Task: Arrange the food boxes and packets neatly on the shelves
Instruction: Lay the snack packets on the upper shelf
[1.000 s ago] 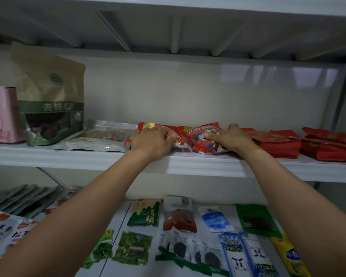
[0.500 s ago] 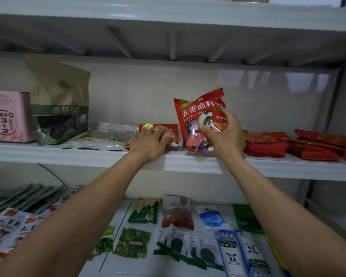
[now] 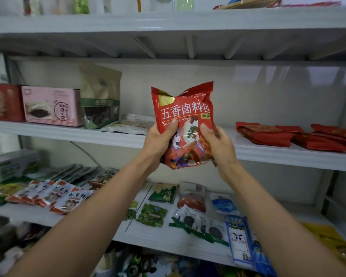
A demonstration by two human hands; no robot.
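Free: bare middle shelf [image 3: 230,139] behind red packet [image 3: 183,124]
Left block: clear pouch [image 3: 128,124]
Right block: red bags [image 3: 266,133]

Pale glossy back wall [image 3: 268,92], faint bright reflections upper right. Thin grey cable [image 3: 84,151] slanting down across wall, lower left. Dark upright post [image 3: 327,188] at right, blurred.

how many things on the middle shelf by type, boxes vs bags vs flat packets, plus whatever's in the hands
Boxes: 2, dark red and pink
Standing bags: 1, tan and green
Flat clear packets: 1
Red packets lying at right: at least 3, pile overlaps
Held red packet: 1
Total: at least 8
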